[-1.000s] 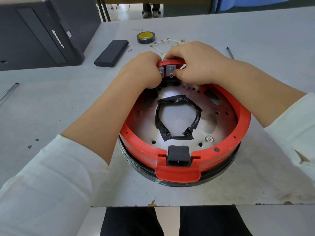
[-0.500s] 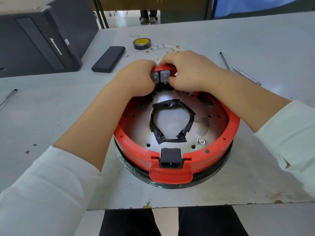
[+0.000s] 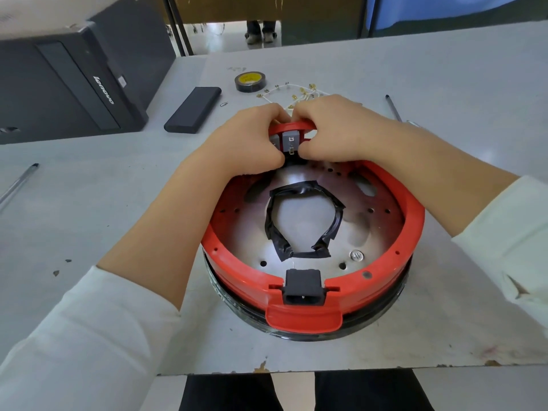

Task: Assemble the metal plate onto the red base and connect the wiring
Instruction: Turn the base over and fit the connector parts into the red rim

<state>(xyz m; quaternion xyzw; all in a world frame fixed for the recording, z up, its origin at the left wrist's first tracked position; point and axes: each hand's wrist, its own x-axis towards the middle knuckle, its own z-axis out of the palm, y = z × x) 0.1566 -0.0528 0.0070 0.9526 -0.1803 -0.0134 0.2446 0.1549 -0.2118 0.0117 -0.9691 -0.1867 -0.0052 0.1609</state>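
Two bare hands are seen in the head view, both at the far rim of one round red plastic base [image 3: 311,295], which rests on a black ring on the grey table [image 3: 89,203]. One shiny perforated metal plate [image 3: 367,221] is seated inside the base, with one irregular loop of black tape [image 3: 305,221] around its central opening. The left hand [image 3: 240,146] is curled against the far rim, its fingertips hidden, so what it grips cannot be told for certain. The right hand [image 3: 335,129] is curled over the red rim arch, and its thumb is pressed beside two small grey switch blocks [image 3: 286,140] set under that arch. One black power socket [image 3: 302,287] is fitted in the near rim, well apart from both hands. Beyond the hands, one bundle of white wires with brass terminals [image 3: 284,91] is partly hidden. Also counted: one roll of black tape [image 3: 250,81], one flat black bar [image 3: 192,114], one black computer case [image 3: 65,84], and two thin rods [image 3: 393,108], [image 3: 17,185], both cut short.
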